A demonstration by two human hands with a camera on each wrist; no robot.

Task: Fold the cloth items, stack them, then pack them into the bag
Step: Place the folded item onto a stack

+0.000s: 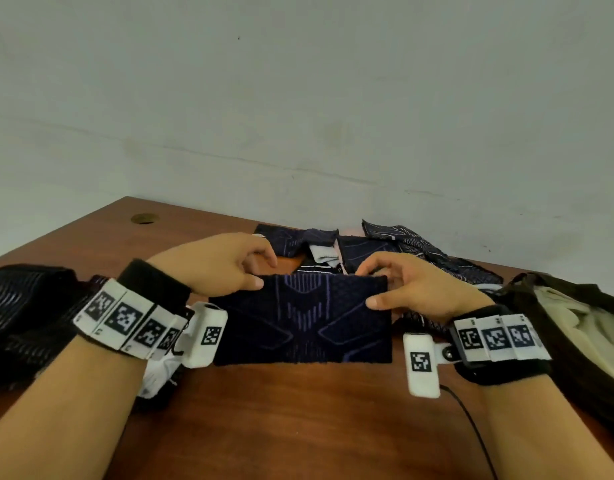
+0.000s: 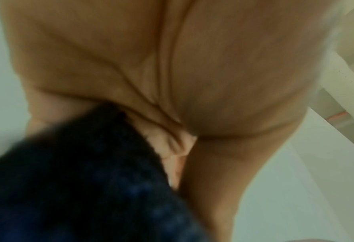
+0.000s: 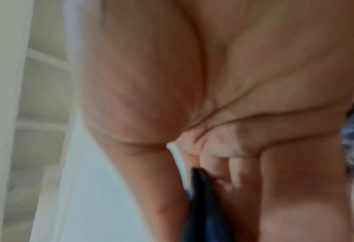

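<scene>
Starting at my far left, a black mesh bag [image 1: 25, 317] lay slumped on the wooden table [image 1: 298, 417], with a bit of white cloth [image 1: 160, 374] showing beside it under my left wrist. My left hand [image 1: 215, 268] pinched the upper left corner of a navy patterned cloth [image 1: 303, 323], thumb on top and fingers curled behind; in the left wrist view that cloth [image 2: 78, 188] was a dark blur pressed against my palm [image 2: 130, 65], and the fingertips themselves were hidden. I held the cloth taut across the middle of the table, its top edge raised between my hands and its lower edge resting on the wood. My right hand [image 1: 412, 289] gripped the upper right corner the same way, thumb in front, fingers bent over the back edge; the right wrist view showed the dark fabric [image 3: 203, 204] edge-on, caught between my thumb and my curled fingers [image 3: 229, 168]. Behind the cloth, toward the wall, more navy patterned pieces [image 1: 419, 251] sat in a loose heap with a pale grey-white piece [image 1: 322, 254] among them. At my far right stood a dark open bag [image 1: 575, 358] with something cream-coloured [image 1: 575, 320] inside, just beside my right wrist. A thin black cable [image 1: 471, 427] ran from that wrist toward the near edge.
</scene>
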